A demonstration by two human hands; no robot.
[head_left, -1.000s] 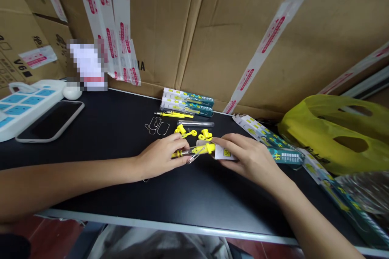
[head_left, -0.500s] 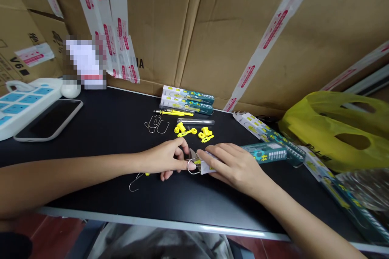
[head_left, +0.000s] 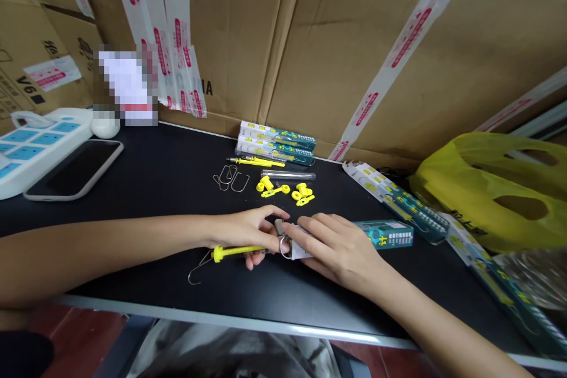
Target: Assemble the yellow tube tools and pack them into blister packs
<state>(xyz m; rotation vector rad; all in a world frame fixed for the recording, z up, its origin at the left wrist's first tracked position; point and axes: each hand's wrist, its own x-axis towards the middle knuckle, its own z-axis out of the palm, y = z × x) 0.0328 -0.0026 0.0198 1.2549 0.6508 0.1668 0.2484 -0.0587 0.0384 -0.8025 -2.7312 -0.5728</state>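
A yellow spring scale (head_left: 239, 251) with a wire hook (head_left: 194, 276) at its left end lies along the underside of my left hand (head_left: 248, 230). My left fingers close round its right part, by the open end of a narrow carton. A metal ring (head_left: 284, 247) shows at that carton's mouth; I cannot tell how far anything reaches inside. My right hand (head_left: 336, 245) wraps over the white and green carton (head_left: 390, 234) and holds it low over the black table. A raised end flap (head_left: 279, 225) stands beside my left fingertips.
Beyond my hands lie yellow plastic parts (head_left: 303, 192), bent wire hooks (head_left: 239, 182), a clear tube (head_left: 287, 175) and thin yellow rods (head_left: 261, 162). Cartons (head_left: 277, 144) stand behind, with more (head_left: 401, 201) at right by a yellow bag (head_left: 478, 189). A phone (head_left: 75, 168) and power strip (head_left: 57, 139) are left.
My left hand has shifted slightly up and right, uncovering the spring scale's yellow body. My right hand still holds the carton. The whole view has moved a little.
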